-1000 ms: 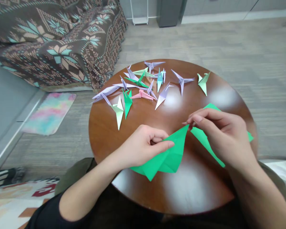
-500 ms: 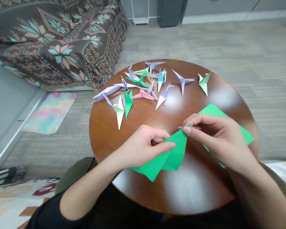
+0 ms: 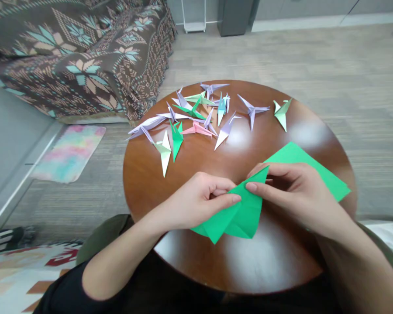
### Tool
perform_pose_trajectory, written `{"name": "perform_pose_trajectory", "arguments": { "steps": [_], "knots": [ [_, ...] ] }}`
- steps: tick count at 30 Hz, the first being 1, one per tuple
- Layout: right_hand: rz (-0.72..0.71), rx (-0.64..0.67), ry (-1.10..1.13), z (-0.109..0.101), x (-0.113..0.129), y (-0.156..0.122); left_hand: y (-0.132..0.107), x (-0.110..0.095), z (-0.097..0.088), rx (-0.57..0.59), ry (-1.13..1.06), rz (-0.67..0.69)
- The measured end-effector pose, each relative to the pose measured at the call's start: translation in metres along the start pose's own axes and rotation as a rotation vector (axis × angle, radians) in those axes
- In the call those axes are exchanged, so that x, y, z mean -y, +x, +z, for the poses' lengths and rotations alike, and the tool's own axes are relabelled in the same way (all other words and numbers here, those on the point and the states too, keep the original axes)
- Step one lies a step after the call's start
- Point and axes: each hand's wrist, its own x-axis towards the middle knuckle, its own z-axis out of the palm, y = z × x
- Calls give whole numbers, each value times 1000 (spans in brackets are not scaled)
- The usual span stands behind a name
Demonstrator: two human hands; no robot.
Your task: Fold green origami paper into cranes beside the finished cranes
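The folded green paper (image 3: 244, 216) lay on the round table (image 3: 140, 183), near its edge at 6 o'clock. The left hand (image 3: 196, 203) pinched the paper's left flap between thumb and curled fingers. The right hand (image 3: 296, 192) gripped its upper tip, thumb against forefinger. A flat green sheet (image 3: 317, 172) lay under this hand at 3 o'clock. Small paper cranes (image 3: 196, 120) were spread at 12 o'clock.

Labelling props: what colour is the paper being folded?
Bright green paper, plain, no pattern; the head view shows it clearly.
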Motion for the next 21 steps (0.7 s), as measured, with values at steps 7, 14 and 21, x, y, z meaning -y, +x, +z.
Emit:
{"name": "perform_pose_trajectory", "arguments": {
  "steps": [7,14,21],
  "knots": [
    [17,1,-16,0,0,1,0,0,0,11,13,20],
    [21,-21,-33,1,0,0,-1,1,0,34,-30,-15],
    [9,-50,-39,1,-1,-1,-1,1,1,62,-95,-40]
  ]
}}
